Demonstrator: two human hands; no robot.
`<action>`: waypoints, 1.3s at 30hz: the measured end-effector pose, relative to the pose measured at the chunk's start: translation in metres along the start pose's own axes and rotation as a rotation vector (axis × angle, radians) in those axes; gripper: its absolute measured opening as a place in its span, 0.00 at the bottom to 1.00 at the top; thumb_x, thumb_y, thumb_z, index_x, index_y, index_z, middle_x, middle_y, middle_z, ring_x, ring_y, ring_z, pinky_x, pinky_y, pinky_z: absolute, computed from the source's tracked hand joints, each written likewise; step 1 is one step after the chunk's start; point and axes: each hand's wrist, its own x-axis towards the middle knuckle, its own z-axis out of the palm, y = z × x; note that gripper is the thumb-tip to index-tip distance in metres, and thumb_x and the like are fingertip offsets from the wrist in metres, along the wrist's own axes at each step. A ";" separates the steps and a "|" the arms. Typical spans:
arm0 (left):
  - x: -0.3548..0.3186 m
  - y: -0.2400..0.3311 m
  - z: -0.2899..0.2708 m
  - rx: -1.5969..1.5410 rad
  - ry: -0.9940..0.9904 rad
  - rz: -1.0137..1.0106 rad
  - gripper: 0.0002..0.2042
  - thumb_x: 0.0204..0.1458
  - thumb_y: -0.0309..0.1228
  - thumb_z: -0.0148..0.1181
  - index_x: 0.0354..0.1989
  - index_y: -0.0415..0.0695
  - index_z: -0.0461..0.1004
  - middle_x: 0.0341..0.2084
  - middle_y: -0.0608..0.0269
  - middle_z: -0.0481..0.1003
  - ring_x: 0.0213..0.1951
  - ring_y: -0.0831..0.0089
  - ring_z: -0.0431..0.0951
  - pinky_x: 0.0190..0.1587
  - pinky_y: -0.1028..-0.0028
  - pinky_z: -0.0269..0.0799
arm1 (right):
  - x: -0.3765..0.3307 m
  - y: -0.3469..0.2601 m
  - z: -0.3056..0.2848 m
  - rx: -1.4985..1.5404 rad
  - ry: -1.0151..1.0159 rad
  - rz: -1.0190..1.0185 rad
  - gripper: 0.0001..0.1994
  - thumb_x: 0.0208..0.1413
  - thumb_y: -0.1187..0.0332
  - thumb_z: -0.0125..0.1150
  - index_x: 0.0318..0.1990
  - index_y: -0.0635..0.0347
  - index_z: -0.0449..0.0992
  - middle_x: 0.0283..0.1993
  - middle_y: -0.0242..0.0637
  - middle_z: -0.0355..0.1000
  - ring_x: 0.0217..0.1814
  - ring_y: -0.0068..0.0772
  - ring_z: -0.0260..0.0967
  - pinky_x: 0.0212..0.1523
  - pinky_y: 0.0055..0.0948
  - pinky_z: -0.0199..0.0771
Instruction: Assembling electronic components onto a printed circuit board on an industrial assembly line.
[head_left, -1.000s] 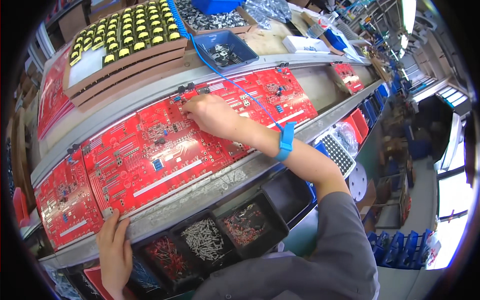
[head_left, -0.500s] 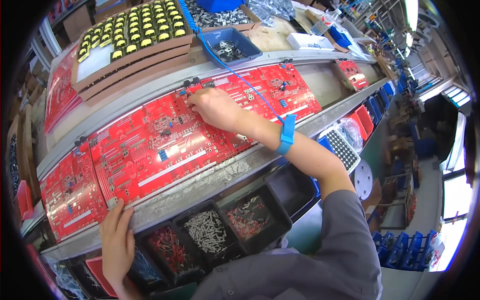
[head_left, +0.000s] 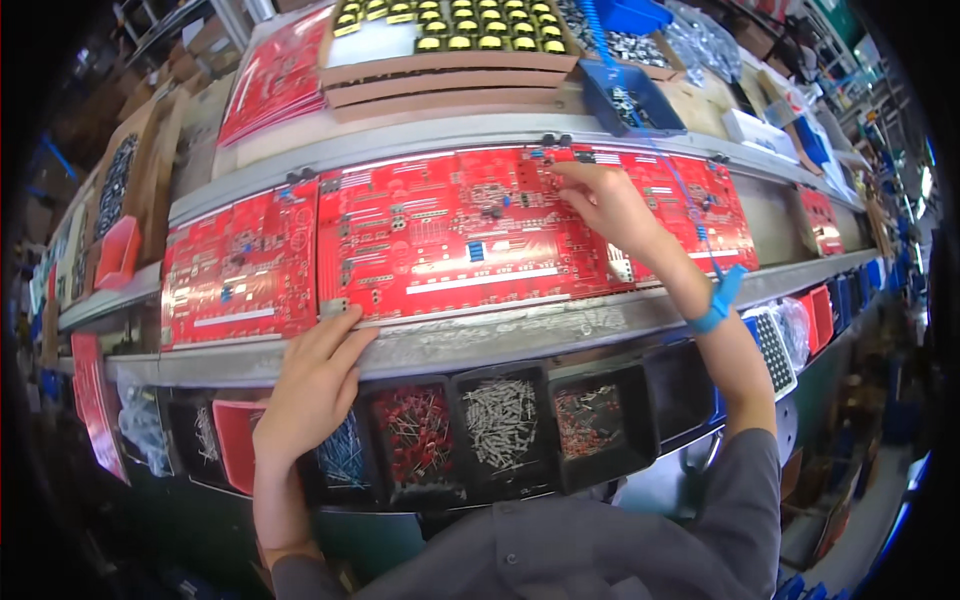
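Observation:
A long red circuit board [head_left: 440, 225] lies on the metal rail, with a smaller red board [head_left: 240, 265] at its left. My right hand [head_left: 610, 205] is over the long board's upper right part. Its fingertips are bent together at the surface, close to small dark parts; whatever they pinch is too small to make out. A blue strap [head_left: 720, 300] circles my right wrist, with a coiled blue cord running up from it. My left hand [head_left: 315, 375] rests with fingers stretched out at the long board's lower left corner, touching the rail edge and holding nothing.
Below the rail hang black bins of red leaded parts [head_left: 415, 430], grey leaded parts [head_left: 500, 420] and blue parts [head_left: 342, 450]. Behind stand a carton of yellow-and-black parts [head_left: 480, 60] and a blue bin [head_left: 630, 100]. Further red boards [head_left: 280, 75] are stacked at the back left.
The view has swung left, so the boards and bins sit further right and more level. My right hand stays at the same part of the board, its fingers slightly less curled. My left hand stays at the corner.

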 end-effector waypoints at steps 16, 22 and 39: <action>-0.003 0.015 -0.040 -0.427 -0.039 0.039 0.21 0.48 0.22 0.56 0.54 0.40 0.69 0.53 0.47 0.67 0.55 0.51 0.68 0.56 0.63 0.64 | -0.116 -0.045 -0.077 -0.003 0.099 0.240 0.16 0.52 0.79 0.59 0.50 0.67 0.74 0.41 0.44 0.77 0.44 0.32 0.75 0.47 0.28 0.71; -0.032 0.058 -0.086 -0.682 -0.322 0.818 0.07 0.50 0.26 0.61 0.38 0.49 0.76 0.28 0.55 0.76 0.20 0.71 0.72 0.27 0.75 0.67 | -0.142 -0.021 -0.072 0.089 0.223 0.334 0.15 0.57 0.79 0.55 0.52 0.67 0.72 0.43 0.41 0.76 0.47 0.28 0.73 0.51 0.26 0.69; -0.052 0.093 -0.082 -0.758 -0.084 0.875 0.10 0.48 0.18 0.58 0.33 0.51 0.70 0.27 0.54 0.74 0.19 0.72 0.66 0.26 0.75 0.67 | -0.150 -0.010 -0.064 0.139 0.183 0.318 0.15 0.59 0.78 0.54 0.53 0.65 0.72 0.38 0.37 0.74 0.42 0.23 0.70 0.48 0.23 0.66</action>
